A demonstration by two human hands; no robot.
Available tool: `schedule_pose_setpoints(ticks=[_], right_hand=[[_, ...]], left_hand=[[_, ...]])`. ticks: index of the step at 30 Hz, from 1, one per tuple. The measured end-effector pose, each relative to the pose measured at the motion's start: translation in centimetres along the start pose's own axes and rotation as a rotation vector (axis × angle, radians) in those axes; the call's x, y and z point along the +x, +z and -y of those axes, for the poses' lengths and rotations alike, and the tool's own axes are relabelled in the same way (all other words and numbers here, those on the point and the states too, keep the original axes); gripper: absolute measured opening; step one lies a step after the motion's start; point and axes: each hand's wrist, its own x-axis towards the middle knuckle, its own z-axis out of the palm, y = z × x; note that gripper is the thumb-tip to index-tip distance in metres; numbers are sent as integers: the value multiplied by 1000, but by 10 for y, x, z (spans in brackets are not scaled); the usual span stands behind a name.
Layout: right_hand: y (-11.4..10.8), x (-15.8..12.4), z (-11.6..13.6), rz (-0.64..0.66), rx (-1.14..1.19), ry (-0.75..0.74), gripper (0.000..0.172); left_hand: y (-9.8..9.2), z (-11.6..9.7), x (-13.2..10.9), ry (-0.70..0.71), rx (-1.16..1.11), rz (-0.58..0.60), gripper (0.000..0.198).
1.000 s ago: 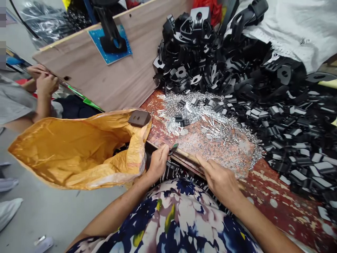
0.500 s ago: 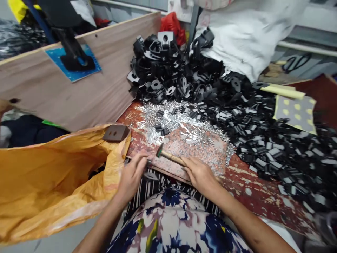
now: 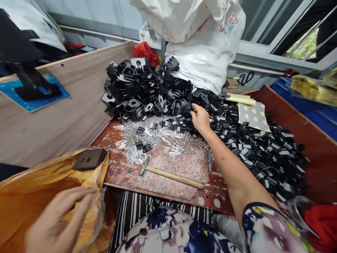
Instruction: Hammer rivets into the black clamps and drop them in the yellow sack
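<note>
My right hand [image 3: 200, 120] reaches into the heap of black plastic parts [image 3: 137, 82], fingers curled onto one black plastic part [image 3: 186, 107] at its near edge. At lower left my left hand [image 3: 61, 216], blurred, hovers over the mouth of an orange-yellow woven bag [image 3: 34, 189]. Its fingers are stretched out and the thumb stands apart, with nothing visible between them. A hammer [image 3: 175, 178] with a wooden handle lies on the worn stone slab [image 3: 158, 186] in front of me, untouched by either hand.
Loose metal pins [image 3: 131, 154] lie behind the slab. Small black pieces [image 3: 252, 158] spread to the right. A dark brown block [image 3: 90, 159] rests at the bag's rim. A wooden board [image 3: 79, 95] walls the left side; a white sack [image 3: 200, 52] stands behind.
My right hand has let go of the hammer, now lying on the slab, and moved forward to the black parts. My left hand has moved from the slab's edge leftward over the bag.
</note>
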Motion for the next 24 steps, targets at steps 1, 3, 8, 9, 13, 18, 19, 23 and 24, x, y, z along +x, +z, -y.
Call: schedule_pose_setpoints(ticks=[1,3,8,9,13,18,19,23,24], right_hand=[[4,16,-4,27,-30,47,49],[9,31,-8,100,-64,82,48],[-7,-9,-8,97,-43,-40,22],[-13,-26,-2,49,-6,-90,22],[-37,-110,45,68,433,-345,16],[-41,-174,94,654,850,-439,16],[-37,-172,93,690,827,-436,15],[-7,-118,64,582,568,-289,26],[4,-100,58,492,365,-247,29]], left_hand=[[13,-12,-1,18,-112,-18,22],[36,-31,-3,58,-268,77,21],[70,-43,-6,-39,-506,347,30],[74,-44,-5,-97,-578,392,31],[91,-63,9,-390,-1045,460,35],[106,-87,24,-666,-1502,635,52],[106,-86,23,-706,-1534,650,48],[107,-75,17,-821,-1573,496,37],[108,-74,16,-836,-1567,461,37]])
